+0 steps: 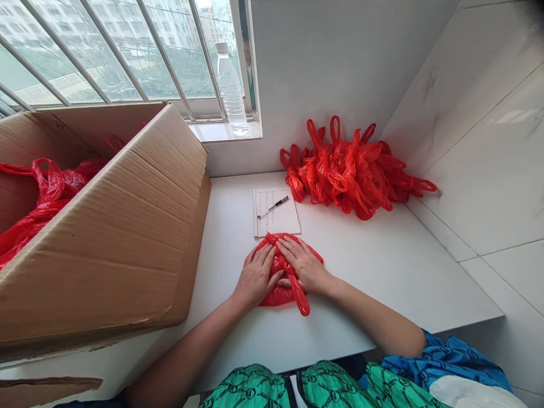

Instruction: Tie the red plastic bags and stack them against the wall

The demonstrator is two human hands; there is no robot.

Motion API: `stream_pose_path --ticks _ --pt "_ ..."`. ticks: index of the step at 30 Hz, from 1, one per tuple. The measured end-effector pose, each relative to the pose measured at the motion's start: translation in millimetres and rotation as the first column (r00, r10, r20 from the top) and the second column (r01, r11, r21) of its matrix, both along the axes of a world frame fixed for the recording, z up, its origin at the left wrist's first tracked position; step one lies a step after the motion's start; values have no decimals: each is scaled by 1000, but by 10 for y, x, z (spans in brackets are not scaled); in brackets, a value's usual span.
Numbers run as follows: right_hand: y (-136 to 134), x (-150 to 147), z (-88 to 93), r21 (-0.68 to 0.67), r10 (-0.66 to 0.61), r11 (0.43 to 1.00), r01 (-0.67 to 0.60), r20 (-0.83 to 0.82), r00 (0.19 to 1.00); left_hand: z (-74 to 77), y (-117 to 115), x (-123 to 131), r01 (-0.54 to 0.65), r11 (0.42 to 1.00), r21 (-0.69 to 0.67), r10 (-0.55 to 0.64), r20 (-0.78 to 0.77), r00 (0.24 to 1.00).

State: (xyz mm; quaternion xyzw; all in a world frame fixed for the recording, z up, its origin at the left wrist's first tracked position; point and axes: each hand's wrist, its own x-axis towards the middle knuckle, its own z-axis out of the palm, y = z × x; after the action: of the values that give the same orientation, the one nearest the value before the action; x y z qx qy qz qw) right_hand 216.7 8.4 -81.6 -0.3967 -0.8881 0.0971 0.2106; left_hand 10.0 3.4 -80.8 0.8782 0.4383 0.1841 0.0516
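Observation:
A crumpled red plastic bag [280, 294] lies on the white table [382, 272] in front of me. My left hand [256, 275] rests flat on its left side, fingers stretched out and pressing down. Over the bag's right side lies my right hand [304, 262], fingers also extended and pressing. One red handle loop [301, 300] sticks out toward me between the hands.
A pile of folded red bags [352, 170] lies against the back wall. A lined paper sheet [276, 212] with a pen [274, 205] sits just beyond my hands. A large cardboard box [106, 226] holding red bags stands at left. A water bottle [230, 88] is on the windowsill.

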Motion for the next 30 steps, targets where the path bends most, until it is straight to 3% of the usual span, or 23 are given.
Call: stream_pose_path --ticks 14,17,20,22,25,28,30 --pt "13 2 -16 10 5 1000 -5 -15 1000 4 13 2 7 1000 -1 -7 10 1000" --pt "15 18 1 0 18 1000 -18 -31 999 64 15 -15 24 998 -63 -17 111 994" --pt "6 58 96 8 18 1000 -17 -81 997 212 -22 -36 33 991 -129 13 339 941" --pt "-9 95 188 32 3 999 1 -114 993 347 -68 -31 36 981 -192 74 535 842" --pt "-34 159 312 40 -8 999 14 -147 989 532 -127 13 79 925 -372 259 770 582" --pt "-41 229 380 41 4 999 4 -187 982 620 -100 33 68 852 -518 480 827 292" --pt "-36 270 402 60 2 998 11 -211 978 622 -34 -1 16 835 -551 543 828 141"
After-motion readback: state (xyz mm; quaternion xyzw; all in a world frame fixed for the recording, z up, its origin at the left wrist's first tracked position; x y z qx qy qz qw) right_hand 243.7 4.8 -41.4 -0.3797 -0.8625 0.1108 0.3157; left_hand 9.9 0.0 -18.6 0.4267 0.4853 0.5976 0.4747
